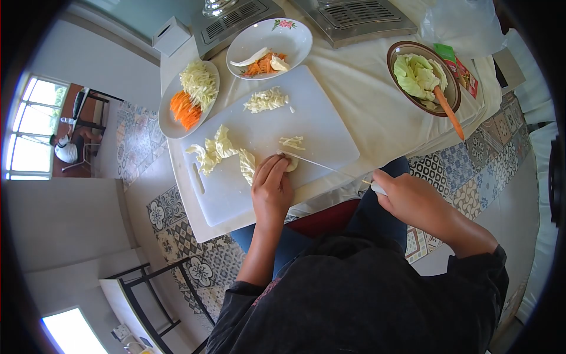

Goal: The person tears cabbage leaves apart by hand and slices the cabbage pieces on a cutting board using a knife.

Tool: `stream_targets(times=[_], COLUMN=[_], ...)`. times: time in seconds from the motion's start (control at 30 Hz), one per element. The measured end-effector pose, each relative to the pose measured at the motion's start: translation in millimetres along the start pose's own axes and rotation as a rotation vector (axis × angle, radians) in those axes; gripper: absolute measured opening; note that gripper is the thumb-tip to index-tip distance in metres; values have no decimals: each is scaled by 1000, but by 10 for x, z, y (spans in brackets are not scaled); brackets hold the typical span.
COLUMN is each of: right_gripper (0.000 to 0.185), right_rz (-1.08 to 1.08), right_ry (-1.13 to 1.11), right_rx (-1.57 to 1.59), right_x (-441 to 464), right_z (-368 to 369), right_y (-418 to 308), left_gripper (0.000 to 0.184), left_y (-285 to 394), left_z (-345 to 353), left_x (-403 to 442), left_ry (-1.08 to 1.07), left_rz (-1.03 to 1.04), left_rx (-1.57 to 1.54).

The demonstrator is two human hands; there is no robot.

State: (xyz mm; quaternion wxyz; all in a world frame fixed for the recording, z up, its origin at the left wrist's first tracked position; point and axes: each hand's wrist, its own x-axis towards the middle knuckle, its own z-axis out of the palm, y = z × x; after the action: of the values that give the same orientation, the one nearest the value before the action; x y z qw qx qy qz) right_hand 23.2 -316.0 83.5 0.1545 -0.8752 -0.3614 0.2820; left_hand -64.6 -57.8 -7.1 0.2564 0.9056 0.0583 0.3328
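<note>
My left hand (pixel 273 180) presses a piece of cabbage (pixel 292 164) down near the front edge of the white cutting board (pixel 330 121), its fingers bent together. In my right hand (pixel 413 200), closed around the white handle, is a knife (pixel 330 167). The blade points left, its tip right by my left fingertips at the cabbage. Just beyond the blade lie a few thin cabbage strips (pixel 292 142). A heap of shredded cabbage (pixel 266 100) sits farther back on the board. Loose pale cabbage leaves (pixel 213 151) lie left of my left hand.
An oval plate (pixel 167 127) holds shredded carrot and cabbage. Behind the board, a flowered plate (pixel 298 38) holds carrot shreds and cabbage pieces. Right, a brown-rimmed bowl (pixel 391 65) holds cabbage leaves and a carrot (pixel 449 115) jutting out. Metal stands (pixel 359 17) line the back; a person (pixel 66 149) sits far left.
</note>
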Motion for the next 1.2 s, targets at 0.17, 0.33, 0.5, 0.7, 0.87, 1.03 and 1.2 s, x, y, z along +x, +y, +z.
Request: stream_targets(times=[0.17, 0.33, 0.5, 0.7, 0.87, 1.03, 1.2], right_gripper=[19, 18, 18, 21, 19, 16, 16], right_rz=[5, -53, -110, -123, -119, -156, -160], right_ry=[-53, -3, 86, 205, 258, 384, 518], right_rx=[35, 44, -3, -88, -145, -248, -298], right_x=[-25, 163, 371, 331, 182, 300, 364], right_z=[-74, 22, 171, 298, 276, 259, 331], right_y=[7, -43, -158, -114, 32, 86, 80], left_gripper=[24, 24, 25, 25, 23, 28, 42], left_y=[26, 17, 20, 38, 36, 0, 113], left_z=[-14, -17, -20, -9, -5, 1, -12], left_x=[18, 11, -6, -40, -45, -48, -5], left_ry=[3, 1, -6, 6, 6, -15, -61], left_rz=[2, 11, 12, -36, -38, -10, -112], left_rx=[-21, -17, -10, -1, -4, -4, -25])
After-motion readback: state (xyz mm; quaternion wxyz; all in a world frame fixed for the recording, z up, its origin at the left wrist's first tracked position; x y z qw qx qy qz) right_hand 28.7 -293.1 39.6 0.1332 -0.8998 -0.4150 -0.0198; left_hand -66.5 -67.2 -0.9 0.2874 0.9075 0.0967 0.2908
